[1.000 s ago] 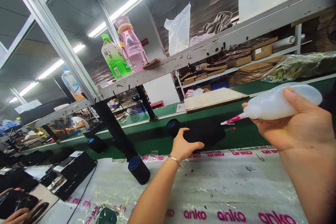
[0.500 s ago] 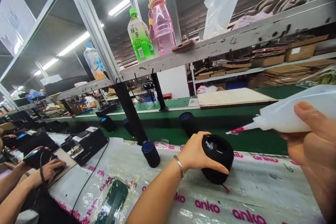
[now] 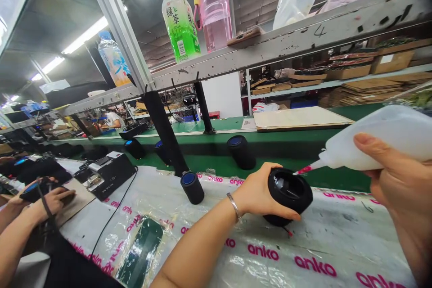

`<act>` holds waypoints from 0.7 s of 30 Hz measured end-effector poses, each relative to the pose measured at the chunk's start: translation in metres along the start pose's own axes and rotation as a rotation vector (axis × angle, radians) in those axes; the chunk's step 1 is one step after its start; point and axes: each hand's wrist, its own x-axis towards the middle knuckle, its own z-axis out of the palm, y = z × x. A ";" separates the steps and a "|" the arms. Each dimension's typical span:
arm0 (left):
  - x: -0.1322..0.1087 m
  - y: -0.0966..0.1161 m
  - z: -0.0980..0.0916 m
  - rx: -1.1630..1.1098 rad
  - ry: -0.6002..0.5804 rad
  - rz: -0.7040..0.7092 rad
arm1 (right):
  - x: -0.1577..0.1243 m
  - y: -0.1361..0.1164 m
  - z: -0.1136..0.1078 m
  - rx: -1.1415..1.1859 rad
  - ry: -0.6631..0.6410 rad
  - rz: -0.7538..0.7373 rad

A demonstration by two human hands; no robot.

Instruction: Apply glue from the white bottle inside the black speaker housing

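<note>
Fingers of the left hand (image 3: 258,191) wrap the near side of a black cylindrical speaker (image 3: 288,195), thumb along its lower edge, holding it tipped so its open end faces up and toward the camera; its bottom rests on the plastic-covered bench (image 3: 270,252) printed with pink "anko" lettering. The right hand (image 3: 394,180) is closed around a white squeeze bottle (image 3: 374,144), thumb laid along its side, and the bottle's thin pink nozzle (image 3: 303,170) points left, its tip just beside the upper right rim of the speaker; whether it touches cannot be told.

Left of the held speaker, a second speaker with a blue top (image 3: 192,186) stands upright on the bench. Behind the held speaker a green conveyor belt (image 3: 219,162) carries another upright speaker (image 3: 240,151), with more farther left. Above and behind the held speaker, a metal shelf (image 3: 270,49) bears a green tea bottle (image 3: 180,20) and a pink water bottle (image 3: 214,9). Far left of the held speaker, another person's hands (image 3: 50,198) hold a dark part beside a black fixture (image 3: 108,173).
</note>
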 end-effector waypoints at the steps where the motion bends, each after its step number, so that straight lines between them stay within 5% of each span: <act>1: 0.000 0.000 0.000 -0.002 -0.001 -0.004 | 0.000 0.000 0.000 -0.020 0.010 0.007; 9: 0.001 0.000 -0.002 0.018 -0.009 -0.004 | -0.002 -0.009 0.001 -0.067 0.056 -0.029; 21: 0.001 -0.001 -0.003 0.013 -0.016 0.019 | 0.011 -0.003 -0.007 -0.002 -0.039 -0.094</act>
